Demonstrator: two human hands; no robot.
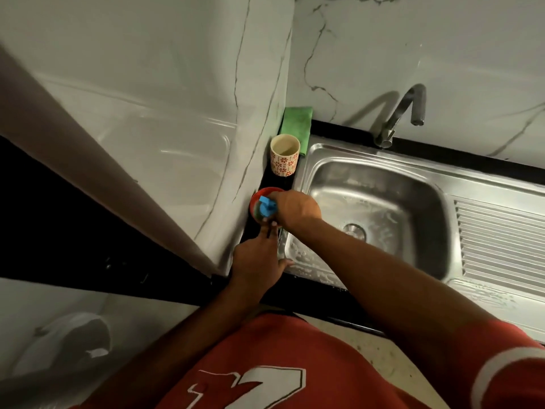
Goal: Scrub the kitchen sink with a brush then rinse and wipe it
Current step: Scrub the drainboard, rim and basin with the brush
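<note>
The steel sink (380, 172) has soapy foam on its floor and front rim. On the black counter strip to its left stands a red bowl (257, 197) with a blue brush (266, 205) in it. My right hand (296, 208) reaches across the sink's left edge, and its fingers curl round the blue brush over the bowl. Just in front of the bowl lies my left hand (256, 259), fingers stretched out toward the bowl's base and thumb on the sink's front left corner. The brush's bristles are hidden.
A green cloth (296, 122) lies folded at the back left corner, with a flower-patterned cup (284, 156) in front of it. The tap (402, 113) rises behind the basin. A ribbed drainboard (501, 240) lies to the right. A marble wall closes the left side.
</note>
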